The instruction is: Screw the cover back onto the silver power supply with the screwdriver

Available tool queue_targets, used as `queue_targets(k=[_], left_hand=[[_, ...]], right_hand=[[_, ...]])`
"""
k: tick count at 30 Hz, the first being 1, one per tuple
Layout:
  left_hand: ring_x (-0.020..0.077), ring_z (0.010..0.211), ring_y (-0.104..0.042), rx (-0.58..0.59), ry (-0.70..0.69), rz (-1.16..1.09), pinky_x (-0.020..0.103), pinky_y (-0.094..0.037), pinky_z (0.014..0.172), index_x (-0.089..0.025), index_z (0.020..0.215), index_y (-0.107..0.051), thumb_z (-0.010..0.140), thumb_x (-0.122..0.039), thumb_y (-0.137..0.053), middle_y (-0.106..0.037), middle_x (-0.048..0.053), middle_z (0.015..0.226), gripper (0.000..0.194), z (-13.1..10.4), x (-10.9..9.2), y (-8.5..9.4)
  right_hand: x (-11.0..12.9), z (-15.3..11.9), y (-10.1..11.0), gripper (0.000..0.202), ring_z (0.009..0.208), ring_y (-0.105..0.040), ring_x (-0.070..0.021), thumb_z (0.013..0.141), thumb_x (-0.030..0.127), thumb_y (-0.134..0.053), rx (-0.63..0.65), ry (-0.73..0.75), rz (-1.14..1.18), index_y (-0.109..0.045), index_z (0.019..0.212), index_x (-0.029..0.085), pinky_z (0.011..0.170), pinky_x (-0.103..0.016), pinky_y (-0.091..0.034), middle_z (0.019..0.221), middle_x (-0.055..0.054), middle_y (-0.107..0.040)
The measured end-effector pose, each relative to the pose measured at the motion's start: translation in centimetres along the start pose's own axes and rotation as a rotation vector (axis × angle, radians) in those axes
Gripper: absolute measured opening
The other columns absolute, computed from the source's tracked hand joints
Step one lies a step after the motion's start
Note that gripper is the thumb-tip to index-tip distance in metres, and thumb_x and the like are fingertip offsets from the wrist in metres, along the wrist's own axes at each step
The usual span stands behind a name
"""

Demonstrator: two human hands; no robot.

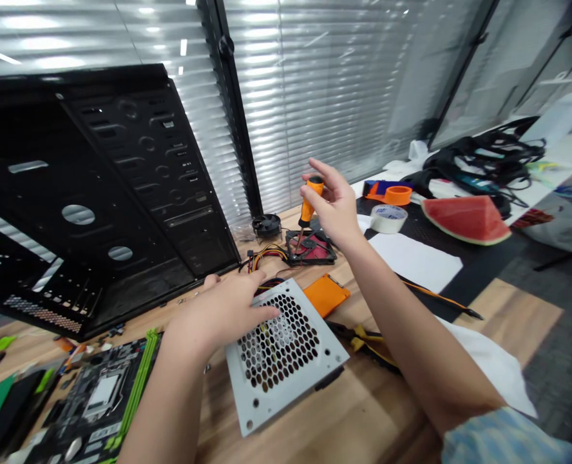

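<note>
My right hand (333,205) pinches a screwdriver (310,201) by its orange and black handle, some fingers raised. The screwdriver is held upright, its shaft pointing down in front of a case fan (310,248) with a dark frame and reddish blades. My left hand (225,306) grips a grey metal power supply (286,399), thumb on its honeycomb grille and the other fingers over the far left side, partly hidden. Coloured cables (266,254) lie behind the power supply. Beside it rests a flat orange piece (327,293).
A black computer case (145,167) stands at the back left, with a motherboard (105,393) in front. Yellow-black pliers (363,341) lie right of the power supply. Farther right are a tape roll (388,219), an orange ring (398,194), and a watermelon slice (467,219). A cooler fan (266,225) sits near the window.
</note>
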State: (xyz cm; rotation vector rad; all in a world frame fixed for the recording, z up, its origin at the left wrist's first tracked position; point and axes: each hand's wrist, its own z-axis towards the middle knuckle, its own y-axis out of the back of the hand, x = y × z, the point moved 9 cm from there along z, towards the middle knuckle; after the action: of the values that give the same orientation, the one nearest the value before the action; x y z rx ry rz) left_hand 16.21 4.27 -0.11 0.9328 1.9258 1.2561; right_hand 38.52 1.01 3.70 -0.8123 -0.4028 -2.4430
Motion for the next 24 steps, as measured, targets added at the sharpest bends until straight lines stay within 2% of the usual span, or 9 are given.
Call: queue_targets(k=[4, 8, 12, 15, 18, 24], left_hand=[[0.0367, 0.135, -0.047, -0.005, 0.001, -0.009, 0.055, -0.028, 0.113, -0.027, 0.138, -0.052, 0.087, -0.058, -0.049, -0.059, 0.011, 0.14, 0.059, 0.1, 0.1, 0.0], [0.0367, 0.132, -0.05, -0.011, 0.008, -0.007, 0.054, -0.03, 0.112, -0.028, 0.138, -0.052, 0.087, -0.058, -0.049, -0.06, 0.01, 0.139, 0.059, 0.0, 0.1, 0.1], [0.0373, 0.132, -0.051, -0.007, 0.007, 0.002, 0.054, -0.031, 0.111, -0.027, 0.137, -0.053, 0.087, -0.057, -0.048, -0.06, 0.011, 0.139, 0.058, -0.2, 0.0, 0.2], [0.0368, 0.135, -0.047, -0.003, -0.001, 0.004, 0.055, -0.029, 0.112, -0.027, 0.137, -0.052, 0.088, -0.057, -0.049, -0.06, 0.012, 0.139, 0.058, -0.1, 0.0, 0.1], [0.0365, 0.136, -0.047, -0.004, 0.0, 0.005, 0.055, -0.028, 0.112, -0.026, 0.136, -0.052, 0.088, -0.056, -0.048, -0.059, 0.012, 0.139, 0.057, 0.0, 0.0, 0.1], [0.0361, 0.132, -0.05, 0.006, -0.01, -0.013, 0.056, -0.028, 0.112, -0.026, 0.134, -0.053, 0.088, -0.057, -0.048, -0.06, 0.012, 0.137, 0.056, 0.1, -0.1, 0.0]], right_hand=[[0.2, -0.1, 0.1, 0.049, 0.117, -0.06, -0.0237, 0.091, 0.05, -0.055, -0.023, 0.009, -0.037, -0.056, 0.136, 0.033, 0.099, -0.045, -0.053, 0.129, -0.005, -0.064], [0.3, -0.1, -0.2, 0.047, 0.122, -0.056, -0.0244, 0.094, 0.048, -0.048, 0.019, 0.012, -0.062, -0.054, 0.138, 0.035, 0.105, -0.05, -0.048, 0.133, -0.003, -0.061], [0.1, -0.3, -0.6, 0.052, 0.108, -0.064, -0.0231, 0.094, 0.047, -0.047, 0.056, -0.045, -0.004, -0.047, 0.144, 0.034, 0.094, -0.048, -0.056, 0.137, -0.004, -0.059], [0.4, -0.5, -0.5, 0.053, 0.099, -0.066, -0.0225, 0.091, 0.05, -0.053, 0.037, -0.033, -0.001, -0.051, 0.141, 0.032, 0.083, -0.043, -0.06, 0.137, -0.006, -0.058], [0.5, -0.5, -0.1, 0.051, 0.097, -0.066, -0.0237, 0.088, 0.054, -0.058, 0.004, 0.0, -0.035, -0.057, 0.134, 0.031, 0.076, -0.04, -0.06, 0.128, -0.007, -0.062], [0.7, -0.5, 1.0, 0.044, 0.095, -0.063, -0.0253, 0.082, 0.053, -0.068, -0.099, 0.036, -0.144, -0.066, 0.12, 0.032, 0.079, -0.046, -0.058, 0.116, -0.007, -0.063]])
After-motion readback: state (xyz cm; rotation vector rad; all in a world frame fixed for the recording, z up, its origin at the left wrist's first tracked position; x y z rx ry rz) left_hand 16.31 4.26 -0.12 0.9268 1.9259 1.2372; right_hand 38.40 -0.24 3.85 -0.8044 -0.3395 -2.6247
